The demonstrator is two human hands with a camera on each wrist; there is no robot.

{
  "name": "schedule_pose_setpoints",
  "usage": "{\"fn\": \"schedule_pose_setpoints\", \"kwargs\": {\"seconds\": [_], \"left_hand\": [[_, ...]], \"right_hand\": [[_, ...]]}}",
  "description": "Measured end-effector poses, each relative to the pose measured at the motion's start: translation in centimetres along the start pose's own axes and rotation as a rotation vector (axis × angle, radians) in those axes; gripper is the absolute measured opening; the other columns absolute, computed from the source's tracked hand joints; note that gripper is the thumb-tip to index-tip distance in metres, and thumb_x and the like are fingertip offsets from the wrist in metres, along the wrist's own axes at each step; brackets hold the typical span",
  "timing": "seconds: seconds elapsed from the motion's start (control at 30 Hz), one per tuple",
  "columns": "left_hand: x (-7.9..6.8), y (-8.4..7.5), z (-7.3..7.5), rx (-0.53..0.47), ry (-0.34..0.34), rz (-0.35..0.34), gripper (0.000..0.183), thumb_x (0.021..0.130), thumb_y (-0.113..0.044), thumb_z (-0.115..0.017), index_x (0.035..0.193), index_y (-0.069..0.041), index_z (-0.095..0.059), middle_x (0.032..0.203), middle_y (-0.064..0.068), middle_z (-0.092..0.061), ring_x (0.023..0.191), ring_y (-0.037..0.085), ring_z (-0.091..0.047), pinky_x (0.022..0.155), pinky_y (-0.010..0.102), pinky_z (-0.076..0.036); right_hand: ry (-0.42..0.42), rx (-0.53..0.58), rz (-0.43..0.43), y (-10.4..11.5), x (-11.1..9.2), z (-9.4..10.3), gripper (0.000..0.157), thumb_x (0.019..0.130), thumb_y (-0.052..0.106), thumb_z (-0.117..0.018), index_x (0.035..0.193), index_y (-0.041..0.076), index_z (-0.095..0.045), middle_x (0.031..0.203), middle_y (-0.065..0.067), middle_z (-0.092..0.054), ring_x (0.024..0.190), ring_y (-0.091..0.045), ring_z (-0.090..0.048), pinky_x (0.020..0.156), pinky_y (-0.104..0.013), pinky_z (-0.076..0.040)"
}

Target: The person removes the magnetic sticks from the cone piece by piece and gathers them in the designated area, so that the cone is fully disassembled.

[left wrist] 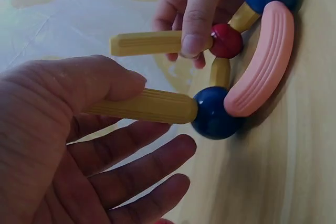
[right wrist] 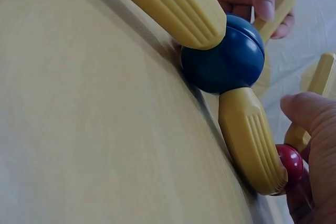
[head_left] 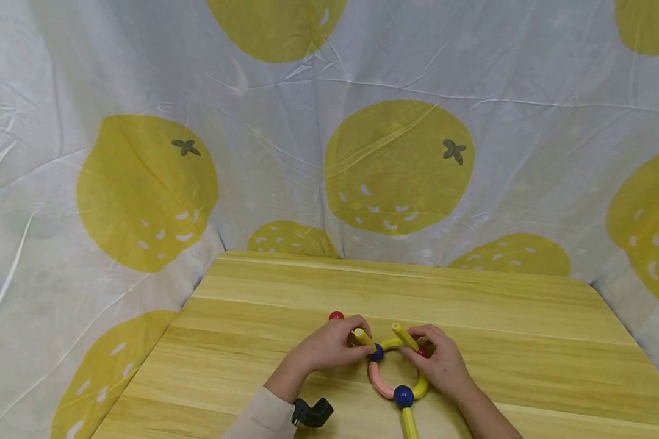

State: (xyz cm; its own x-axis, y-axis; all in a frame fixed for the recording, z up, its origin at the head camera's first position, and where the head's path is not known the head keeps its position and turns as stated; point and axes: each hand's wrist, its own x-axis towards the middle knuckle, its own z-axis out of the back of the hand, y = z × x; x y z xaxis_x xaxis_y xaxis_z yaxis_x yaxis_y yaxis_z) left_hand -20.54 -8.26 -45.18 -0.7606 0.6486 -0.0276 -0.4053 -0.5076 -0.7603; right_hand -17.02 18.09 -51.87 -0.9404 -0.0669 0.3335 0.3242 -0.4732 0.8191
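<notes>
No txt, labels, brands, nos or signs legible in any of the 3 cam views.

1. Place: a cloth-screened table nook, seemingly indoors; whether in a home, a studio or a classroom, cannot tell.
2. Curtain cloth [head_left: 274, 146]: pale grey-white, hanging behind the table and along its left and right sides, walling it in like a booth.
3. Lemon prints [head_left: 399, 174]: large, yellow, with white flecks, two bearing dark star-shaped stem marks; a homely furnishing pattern.
4. Fold creases [head_left: 472, 102]: long, fairly straight, crossing the cloth.
5. Table [head_left: 483, 299]: light yellowish wood grain, far edge close to the cloth.
6. Building-toy pieces: blue ball [head_left: 403, 396], pink curved bar [head_left: 381, 382], yellow rod [head_left: 409, 422]; playroom goods.
</notes>
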Motion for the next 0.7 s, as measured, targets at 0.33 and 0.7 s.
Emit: {"fn": "schedule_pose_setpoints", "kwargs": {"seconds": [0.33, 0.7], "left_hand": [[-0.4, 1.2, 1.5, 0.116, 0.006, 0.043, 0.016, 0.091, -0.023, -0.077, 0.105, -0.019, -0.069, 0.109, -0.003, -0.072, 0.092, 0.004, -0.06, 0.081, 0.021, -0.051], [-0.9, 1.2, 1.7, 0.153, 0.049, 0.163, 0.01, 0.089, -0.021, -0.079, 0.097, -0.015, -0.08, 0.092, -0.008, -0.073, 0.08, 0.002, -0.06, 0.074, 0.023, -0.052]], "right_hand": [[-0.092, -0.06, -0.079, 0.0, 0.4, 0.2, 0.028, 0.081, 0.016, -0.087, 0.104, 0.02, -0.073, 0.099, 0.002, -0.067, 0.082, -0.008, -0.055, 0.067, -0.022, -0.05], [-0.146, -0.089, -0.081, -0.3, 0.4, 0.0, 0.024, 0.082, 0.016, -0.086, 0.104, 0.014, -0.075, 0.094, 0.0, -0.067, 0.082, -0.008, -0.057, 0.067, -0.022, -0.05]]}}
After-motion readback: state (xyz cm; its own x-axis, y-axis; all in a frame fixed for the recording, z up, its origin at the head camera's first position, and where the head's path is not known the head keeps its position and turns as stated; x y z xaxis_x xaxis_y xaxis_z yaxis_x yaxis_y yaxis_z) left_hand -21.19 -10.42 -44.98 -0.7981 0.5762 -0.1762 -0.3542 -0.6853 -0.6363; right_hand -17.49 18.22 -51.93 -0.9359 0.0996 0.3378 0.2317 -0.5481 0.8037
